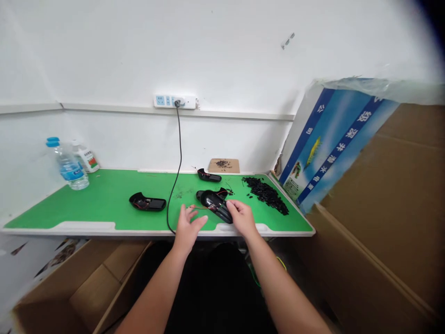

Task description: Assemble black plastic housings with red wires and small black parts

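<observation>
My right hand point(241, 217) grips the right end of a glossy black plastic housing point(216, 205), tilted above the front part of the green table. Thin wires run from its left side toward my left hand point(188, 226). That hand is beside the housing with its fingers apart; it seems to hold nothing. Just behind the held piece lies another black housing point(200, 195), partly covered by it. A similar housing with red wires point(148, 203) rests to the left, and one more black housing point(209, 176) lies near the back edge.
On the green table point(104, 199), small black parts point(266, 195) form a pile at right. Tiny pieces lie on cardboard point(232, 165). A black cable point(179, 157) hangs from a power strip point(175, 101). Bottles point(73, 171) stand at left; cardboard boxes point(382, 208) flank the table.
</observation>
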`<state>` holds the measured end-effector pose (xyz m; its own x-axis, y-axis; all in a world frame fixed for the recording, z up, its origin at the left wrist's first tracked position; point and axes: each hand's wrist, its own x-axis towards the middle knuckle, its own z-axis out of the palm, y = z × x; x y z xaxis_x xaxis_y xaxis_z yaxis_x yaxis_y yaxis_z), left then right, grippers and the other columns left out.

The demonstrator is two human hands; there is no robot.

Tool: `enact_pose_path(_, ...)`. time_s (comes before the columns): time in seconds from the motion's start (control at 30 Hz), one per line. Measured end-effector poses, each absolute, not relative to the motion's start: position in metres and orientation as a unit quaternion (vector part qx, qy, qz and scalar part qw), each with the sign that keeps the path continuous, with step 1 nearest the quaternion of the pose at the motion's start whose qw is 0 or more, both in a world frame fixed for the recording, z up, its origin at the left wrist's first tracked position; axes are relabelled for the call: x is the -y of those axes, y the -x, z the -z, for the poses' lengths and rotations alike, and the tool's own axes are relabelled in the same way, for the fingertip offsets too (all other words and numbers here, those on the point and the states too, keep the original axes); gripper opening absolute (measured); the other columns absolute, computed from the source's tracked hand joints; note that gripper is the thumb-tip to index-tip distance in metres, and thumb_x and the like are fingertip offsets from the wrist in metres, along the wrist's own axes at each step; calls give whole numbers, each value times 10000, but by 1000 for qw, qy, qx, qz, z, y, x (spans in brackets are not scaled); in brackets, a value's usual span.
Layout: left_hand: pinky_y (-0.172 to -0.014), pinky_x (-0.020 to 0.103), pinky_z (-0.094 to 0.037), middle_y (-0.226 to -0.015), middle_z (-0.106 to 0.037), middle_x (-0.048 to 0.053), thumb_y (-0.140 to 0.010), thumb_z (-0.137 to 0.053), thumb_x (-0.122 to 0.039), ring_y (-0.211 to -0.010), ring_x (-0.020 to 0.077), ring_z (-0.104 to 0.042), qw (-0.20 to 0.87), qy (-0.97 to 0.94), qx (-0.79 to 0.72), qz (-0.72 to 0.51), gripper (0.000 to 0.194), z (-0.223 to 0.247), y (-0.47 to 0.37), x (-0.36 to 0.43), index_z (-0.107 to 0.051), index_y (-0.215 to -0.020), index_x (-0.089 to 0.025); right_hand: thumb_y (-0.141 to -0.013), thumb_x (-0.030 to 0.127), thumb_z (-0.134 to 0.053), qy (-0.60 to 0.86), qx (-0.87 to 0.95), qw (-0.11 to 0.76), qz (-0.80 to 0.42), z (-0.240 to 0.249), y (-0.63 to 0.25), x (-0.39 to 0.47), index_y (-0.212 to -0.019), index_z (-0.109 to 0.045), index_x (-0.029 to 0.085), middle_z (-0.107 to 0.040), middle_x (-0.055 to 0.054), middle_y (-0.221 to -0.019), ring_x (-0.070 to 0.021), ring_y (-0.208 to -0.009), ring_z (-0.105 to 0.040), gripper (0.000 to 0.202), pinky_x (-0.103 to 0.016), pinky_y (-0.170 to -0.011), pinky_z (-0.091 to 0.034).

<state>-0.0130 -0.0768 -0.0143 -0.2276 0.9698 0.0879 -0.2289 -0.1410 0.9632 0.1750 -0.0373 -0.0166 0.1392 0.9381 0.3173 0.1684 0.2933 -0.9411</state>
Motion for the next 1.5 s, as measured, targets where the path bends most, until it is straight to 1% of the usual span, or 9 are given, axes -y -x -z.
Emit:
enact_pose_path(0.1,-1037,418,-416,-1471,-409,160,-641,-828,-275,-1332,291,-427,339,-444,-485,-673,973,-2,26,90,-316,-1468,-248,-788,485,-641,478,610,508,-376,5,-214,36,-827,-749,154,-721,-58,-804,-200,-744,-618,350,-318,-720,-474)
enact_pose_path(0.17,-1074,393,-374,-1457,-453,126,-668,-806,-260,-1342,279,-420,285,-506,-473,-663,828,-14,26,88,-446,-1413,-258,-769,499,-675,448,638,440,-446,0,-229,36,-807,-755,152,-717,-48,-771,-179,-688,-605,358,-294,-661,-464)
enact_pose_path(0.27,-939,376,-468,-1145,-692,121,-676,-785,-280,-1073,284,-625,394,-616,-449,-513,511,-25,13,71,-685,-1173,-218,-747,510,-703,402,655,379,-516,-3,-232,32,-800,-756,138,-709,-41,-729,-154,-635,-583,380,-277,-626,-451)
enact_pose_path(0.4,-725,352,-522,-835,-750,83,-667,-749,-285,-761,261,-671,460,-710,-412,-338,198,-19,-10,40,-779,-844,-201,-711,498,-737,390,656,375,-526,4,-228,19,-781,-753,130,-694,-29,-689,-132,-610,-561,375,-267,-625,-443)
enact_pose_path(0.63,-391,243,-427,-660,-712,64,-655,-771,-282,-468,174,-604,600,-575,-420,-364,263,3,-24,21,-754,-888,-162,-658,593,-738,452,517,504,-524,27,-270,-7,-754,-675,137,-628,-17,-623,-118,-502,-538,470,-261,-522,-447)
enact_pose_path(0.87,-643,324,-555,-921,-744,95,-694,-771,-320,-716,213,-687,568,-544,-393,-477,371,13,-19,19,-738,-1034,-176,-725,522,-696,495,555,485,-460,31,-272,-13,-654,-611,152,-567,10,-531,-100,-464,-510,386,-229,-493,-407)
enact_pose_path(1.07,-821,382,-541,-1024,-741,103,-673,-784,-317,-909,260,-681,560,-616,-375,-407,355,14,-14,15,-762,-1003,-190,-773,427,-628,553,581,433,-411,27,-266,-25,-659,-581,171,-552,28,-499,-103,-403,-501,284,-216,-407,-392)
enact_pose_path(1.27,-816,398,-534,-984,-747,115,-639,-813,-310,-861,259,-687,587,-600,-369,-399,361,14,-11,13,-770,-971,-173,-801,307,-653,602,611,376,-351,20,-253,-67,-848,-655,157,-602,7,-508,-120,-341,-516,157,-217,-349,-378)
enact_pose_path(1.5,-794,392,-537,-938,-750,117,-598,-828,-270,-828,251,-687,607,-557,-373,-426,353,10,-12,20,-777,-930,-163,-787,398,-696,647,648,326,-232,26,-231,-88,-793,-710,143,-697,-68,-694,-108,-381,-501,255,-246,-430,-365)
